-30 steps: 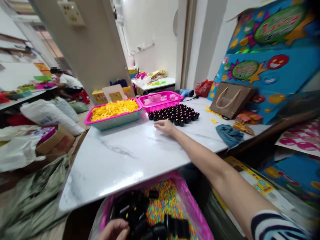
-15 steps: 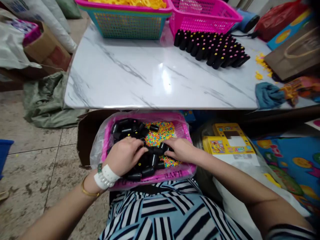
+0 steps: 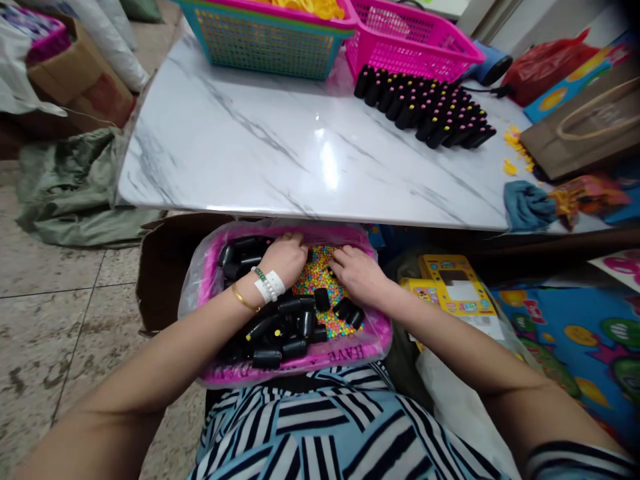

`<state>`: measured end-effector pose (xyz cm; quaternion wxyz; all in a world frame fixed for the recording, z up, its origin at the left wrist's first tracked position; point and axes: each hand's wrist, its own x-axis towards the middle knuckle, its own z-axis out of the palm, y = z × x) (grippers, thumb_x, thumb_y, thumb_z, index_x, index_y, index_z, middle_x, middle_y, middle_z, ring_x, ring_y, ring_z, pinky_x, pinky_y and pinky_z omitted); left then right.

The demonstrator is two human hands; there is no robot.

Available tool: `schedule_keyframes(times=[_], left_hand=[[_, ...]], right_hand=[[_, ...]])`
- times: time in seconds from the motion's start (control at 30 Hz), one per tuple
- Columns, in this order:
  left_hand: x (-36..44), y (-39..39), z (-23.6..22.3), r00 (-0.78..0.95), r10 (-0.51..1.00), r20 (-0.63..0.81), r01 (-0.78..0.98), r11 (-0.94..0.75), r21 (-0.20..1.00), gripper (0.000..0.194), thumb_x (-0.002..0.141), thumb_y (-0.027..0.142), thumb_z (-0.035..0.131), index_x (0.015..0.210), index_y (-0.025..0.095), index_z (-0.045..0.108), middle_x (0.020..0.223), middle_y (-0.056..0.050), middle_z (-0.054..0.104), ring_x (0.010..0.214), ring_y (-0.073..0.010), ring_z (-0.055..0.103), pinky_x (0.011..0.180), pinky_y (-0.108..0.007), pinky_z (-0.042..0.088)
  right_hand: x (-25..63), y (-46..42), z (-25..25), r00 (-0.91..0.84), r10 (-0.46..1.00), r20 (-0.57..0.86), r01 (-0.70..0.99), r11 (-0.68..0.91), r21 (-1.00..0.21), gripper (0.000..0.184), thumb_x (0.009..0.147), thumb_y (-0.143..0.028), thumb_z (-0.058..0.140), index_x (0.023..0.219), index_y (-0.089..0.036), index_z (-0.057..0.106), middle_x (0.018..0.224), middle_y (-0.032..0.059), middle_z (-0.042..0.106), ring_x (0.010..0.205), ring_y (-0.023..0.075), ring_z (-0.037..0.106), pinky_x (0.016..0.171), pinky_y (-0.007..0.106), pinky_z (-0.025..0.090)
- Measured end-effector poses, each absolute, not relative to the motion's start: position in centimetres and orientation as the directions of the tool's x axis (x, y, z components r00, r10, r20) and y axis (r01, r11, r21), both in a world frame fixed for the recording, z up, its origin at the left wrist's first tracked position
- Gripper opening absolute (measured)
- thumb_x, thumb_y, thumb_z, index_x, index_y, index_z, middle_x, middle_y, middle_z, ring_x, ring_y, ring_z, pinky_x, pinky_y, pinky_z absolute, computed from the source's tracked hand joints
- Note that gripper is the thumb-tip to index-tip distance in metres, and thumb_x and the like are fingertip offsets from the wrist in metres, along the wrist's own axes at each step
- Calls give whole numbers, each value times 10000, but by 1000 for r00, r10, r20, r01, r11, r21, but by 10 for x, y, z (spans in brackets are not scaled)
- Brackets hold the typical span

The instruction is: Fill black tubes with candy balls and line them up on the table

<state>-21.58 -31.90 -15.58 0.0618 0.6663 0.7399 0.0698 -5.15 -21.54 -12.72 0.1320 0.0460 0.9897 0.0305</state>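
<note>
A pink basket (image 3: 204, 283) lined with clear plastic sits at my lap. Small multicoloured beads (image 3: 313, 277) fill its right part, and glossy black bottles (image 3: 267, 359) lie jumbled over the left and front. At the far side of the basket my left hand (image 3: 286, 259) reaches down with bent fingers, their tips hidden. My right hand (image 3: 359, 275) is over the beads on the right, fingers curled and a small dark piece showing by the tips. What either hand grips is not clear. Loose black bottles (image 3: 353, 315) lie just below the right hand.
Above the basket juts the marbled table (image 3: 225, 160). On it stand rows of black bottles (image 3: 425, 107) with pink and yellow tips, a teal basket (image 3: 270, 50) of yellow pieces, and a pink basket (image 3: 415, 40). Yellow boxes (image 3: 455, 283) lie right of my lap.
Both hands have moved toward the far side of the basket. My left hand has left the middle bottles, uncovering them; my right hand has moved off the bottles near the front right.
</note>
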Motion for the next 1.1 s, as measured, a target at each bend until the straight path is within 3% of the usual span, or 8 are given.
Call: schedule_keyframes(times=[0.17, 0.27, 0.37, 0.47, 0.63, 0.77, 0.93, 1.1], left_hand=[[-220, -322, -156, -114, 993, -8, 962, 113, 247, 231, 851, 159, 507, 1024, 123, 656, 1013, -147, 601, 1001, -282, 576, 880, -395, 465], [-221, -325, -156, -106, 994, -29, 944, 109, 312, 278, 845, 187, 537, 1108, 153, 618, 1026, -112, 603, 988, -254, 591, 887, -358, 474], [-222, -328, -157, -110, 994, -2, 899, 101, 427, 324, 836, 203, 566, 1157, 169, 584, 1060, -91, 604, 961, -233, 612, 862, -328, 497], [-222, -328, -157, -105, 994, 34, 856, 73, 511, 322, 831, 189, 579, 1152, 176, 573, 1074, -81, 616, 979, -228, 621, 889, -334, 503], [-217, -325, -157, -19, 996, 89, 804, -38, 593, 320, 814, 137, 585, 1129, 190, 560, 1074, -66, 628, 1014, -207, 621, 893, -320, 509], [-215, -325, -155, 18, 997, 78, 844, -57, 533, 296, 830, 169, 581, 1124, 197, 567, 1072, -70, 641, 999, -206, 632, 876, -319, 512], [-219, -328, -154, -42, 999, -30, 950, 49, 308, 173, 824, 179, 566, 984, 132, 612, 949, -124, 672, 907, -273, 652, 809, -380, 521], [-218, -332, -156, -73, 997, -4, 962, 72, 262, 159, 828, 188, 567, 971, 129, 602, 944, -121, 670, 911, -271, 646, 826, -373, 513]], right_hand=[[-58, -221, -137, -945, 73, -319, 91, 995, -40, 249, 920, -152, 455, 972, -90, 691, 983, 155, 609, 970, 273, 506, 827, 393, 416], [-48, -217, -128, -959, 89, -268, 188, 908, -375, 272, 857, -196, 606, 1120, -164, 666, 1049, 93, 624, 997, 222, 551, 859, 336, 448], [-33, -207, -115, -976, 90, -197, 208, 634, -745, 365, 806, -281, 703, 1163, -229, 648, 1078, 34, 642, 977, 168, 598, 842, 282, 480], [-25, -203, -104, -980, 174, -92, 169, 508, -845, 370, 774, -297, 734, 1129, -213, 668, 1032, 38, 668, 942, 164, 623, 834, 294, 495], [-32, -205, -70, -943, 219, 251, -20, 715, -699, 357, 771, -132, 662, 1118, -215, 664, 1048, 59, 670, 980, 179, 625, 878, 339, 505], [-40, -206, -42, -890, 198, 411, -66, 836, -545, 412, 775, -80, 588, 1157, -228, 631, 1080, 63, 642, 1008, 178, 612, 876, 338, 519], [-45, -208, -78, -991, 100, 92, 45, 879, -475, 409, 757, -107, 602, 1157, -188, 617, 1051, 62, 630, 961, 172, 606, 842, 298, 517], [-54, -218, -137, -960, 179, -216, 187, 982, -14, 220, 894, -153, 492, 1043, -116, 649, 989, 131, 609, 932, 237, 577, 796, 350, 485]])
